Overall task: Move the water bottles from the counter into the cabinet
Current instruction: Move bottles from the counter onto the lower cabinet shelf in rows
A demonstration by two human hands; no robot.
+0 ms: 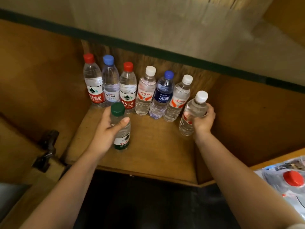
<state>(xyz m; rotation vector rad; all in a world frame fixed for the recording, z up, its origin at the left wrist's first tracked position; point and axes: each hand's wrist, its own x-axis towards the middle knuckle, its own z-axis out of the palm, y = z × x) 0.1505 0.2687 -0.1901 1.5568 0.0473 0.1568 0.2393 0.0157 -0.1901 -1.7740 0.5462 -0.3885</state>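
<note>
Now, left hand (105, 129): grasping the green-capped bottle (121, 129) upright on the cabinet shelf (156, 146).
Right hand (203, 120): grasping the white-capped bottle (192, 113).
Back row: six bottles (145, 91) standing.

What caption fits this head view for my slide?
Both hands set bottles in the cabinet: left hand grips the green-capped bottle, right hand the white-capped bottle.
</note>
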